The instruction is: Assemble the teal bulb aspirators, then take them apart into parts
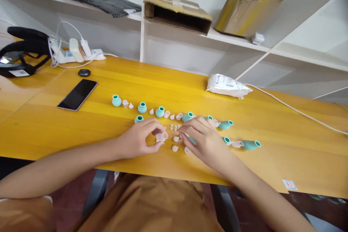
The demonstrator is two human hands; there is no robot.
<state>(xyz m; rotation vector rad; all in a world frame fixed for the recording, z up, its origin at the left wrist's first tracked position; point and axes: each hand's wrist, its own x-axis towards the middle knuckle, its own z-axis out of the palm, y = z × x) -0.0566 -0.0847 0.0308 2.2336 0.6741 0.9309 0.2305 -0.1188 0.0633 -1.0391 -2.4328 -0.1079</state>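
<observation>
Near table edge [163,174], left hand [138,139] pinching cup [161,137]

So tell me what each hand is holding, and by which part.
The left hand pinches a small translucent pink cup by its sides between thumb and fingertips. The right hand rests over small pieces; any hold cannot be told.

Nine teal bulbs [116,100] lie on the table. Two boxes [176,12] sit on the shelf. One phone [77,94].
</observation>
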